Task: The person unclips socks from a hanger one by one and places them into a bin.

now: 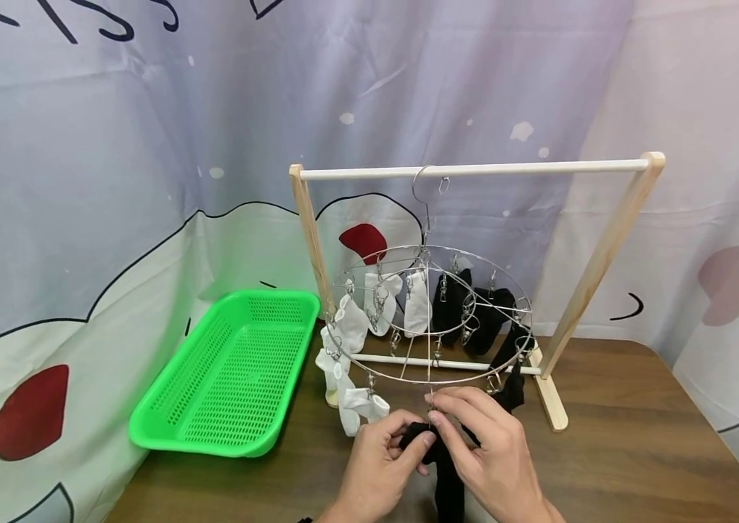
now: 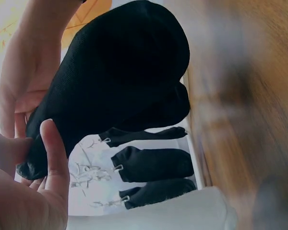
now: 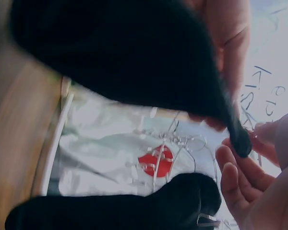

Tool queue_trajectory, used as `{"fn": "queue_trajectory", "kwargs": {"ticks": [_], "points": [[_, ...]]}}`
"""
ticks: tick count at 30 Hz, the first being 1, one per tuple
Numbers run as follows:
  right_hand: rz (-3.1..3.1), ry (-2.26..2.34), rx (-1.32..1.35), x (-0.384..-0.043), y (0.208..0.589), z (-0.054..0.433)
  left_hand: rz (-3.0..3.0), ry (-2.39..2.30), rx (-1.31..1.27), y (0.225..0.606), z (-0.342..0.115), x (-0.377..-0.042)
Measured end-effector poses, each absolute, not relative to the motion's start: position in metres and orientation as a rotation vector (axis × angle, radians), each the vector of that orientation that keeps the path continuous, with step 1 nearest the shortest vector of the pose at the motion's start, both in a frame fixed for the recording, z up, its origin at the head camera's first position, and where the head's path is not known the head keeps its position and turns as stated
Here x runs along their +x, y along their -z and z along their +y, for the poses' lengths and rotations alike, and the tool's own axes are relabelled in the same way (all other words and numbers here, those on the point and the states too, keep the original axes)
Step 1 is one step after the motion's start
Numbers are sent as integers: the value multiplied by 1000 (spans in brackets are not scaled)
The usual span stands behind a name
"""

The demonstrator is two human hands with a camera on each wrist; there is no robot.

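Black sock (image 1: 449,485) pinched by left hand (image 1: 379,465), clip (image 1: 432,405) by right hand (image 1: 490,444), foot (image 2: 149,43) whole only in left wrist

The backdrop is a creased hanging cloth (image 1: 245,109), blue-grey above, with white shapes outlined in black below. Printed markings include black lettering (image 1: 121,33) at upper left, red spots (image 1: 33,412) and white flecks (image 1: 522,131). The table (image 1: 637,436) has a brown wood-grain top with a rounded far right corner near the cloth. Lighting is diffuse. The left wrist view shows an orange patch (image 2: 86,17), not identifiable.
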State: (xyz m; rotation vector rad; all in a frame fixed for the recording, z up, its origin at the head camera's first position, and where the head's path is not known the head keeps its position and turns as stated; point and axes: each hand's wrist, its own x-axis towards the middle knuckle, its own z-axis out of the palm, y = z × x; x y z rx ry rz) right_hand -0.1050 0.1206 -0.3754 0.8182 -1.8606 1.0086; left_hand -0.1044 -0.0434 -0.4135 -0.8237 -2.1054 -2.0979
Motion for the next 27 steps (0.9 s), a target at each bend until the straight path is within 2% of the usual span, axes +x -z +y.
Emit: {"fn": "queue_trajectory", "kwargs": {"ticks": [8, 22, 27], "points": [[-1867, -1167, 779, -105, 380, 112, -2062, 1980, -883, 415, -44, -101], [-1631, -1311, 800, -104, 373, 105, -2259, 2062, -820, 427, -56, -99], [-1627, -1321, 807, -102, 369, 105, -2372, 2059, -622, 423, -83, -98]]}}
